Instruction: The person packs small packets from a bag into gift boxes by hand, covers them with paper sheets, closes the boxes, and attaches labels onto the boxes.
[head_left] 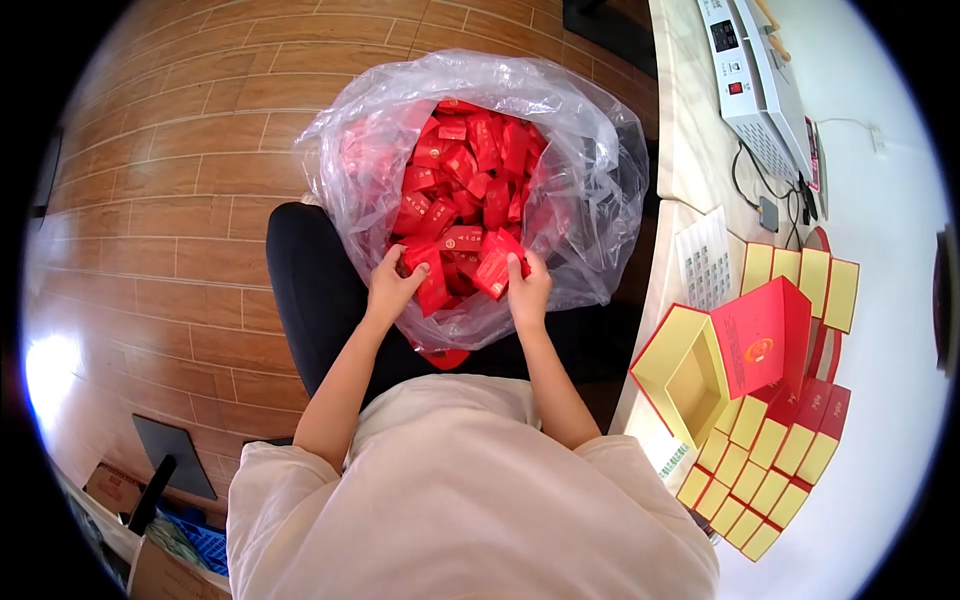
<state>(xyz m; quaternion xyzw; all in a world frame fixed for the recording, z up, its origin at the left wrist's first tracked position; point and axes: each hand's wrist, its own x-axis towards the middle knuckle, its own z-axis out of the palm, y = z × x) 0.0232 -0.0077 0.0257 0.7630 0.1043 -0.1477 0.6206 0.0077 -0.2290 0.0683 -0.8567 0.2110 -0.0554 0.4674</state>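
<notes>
Pinching one red packet (432, 290) with the left hand (395, 283) and a second red packet (494, 266) with the right hand (530, 290), with thumbs and fingers pressed tight on both. Holding them over the mouth of a big clear plastic bag (605, 200), just above a heap of more red packets (470, 165).

Looking down on a shiny brown floor (180, 210) with long plank lines. Bending a knee in black trousers (315, 290) close to the bag. Next to a table with a cream cloth (686, 165) on the right side. Seeing a white machine (750, 90) with dark wires there, and a paper sheet (705, 262) near an open red and yellow box (690, 375) and many stacked boxes (765, 460). Seeing a black stand (175, 455) and a blue crate (207, 540) at the low left.

Reaching both bare arms forward from a pale shirt (480, 490), with elbows out and hands turned in toward each other. Leaving a small gap between the two held packets.

Showing pale marks on the packets, too small to read. Showing a round gold sign and tiny lines on the box's red lid (765, 335), rows of small print on the sheet, and a red switch on the machine.
</notes>
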